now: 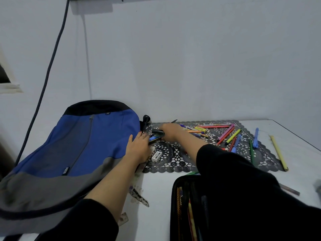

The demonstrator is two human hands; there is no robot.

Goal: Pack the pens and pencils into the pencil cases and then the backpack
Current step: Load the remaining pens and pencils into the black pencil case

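A blue, grey and black backpack [69,146] lies flat at the left of the white table. My left hand [139,148] rests on its right edge with straight fingers, beside a dark pen [154,138]. My right hand [171,131] reaches over the black lace mat [173,159] and grips a black marker [157,131]. Several coloured pens and pencils [229,134] lie scattered on the mat's right half. An open black pencil case [184,206] with pencils inside sits at the near edge, partly hidden by my right sleeve.
A white eraser [156,156] lies on the mat near my left hand. A yellow pencil [278,153] and a blue pen [255,137] lie at the mat's right edge. A cable [50,66] hangs down the wall behind the backpack.
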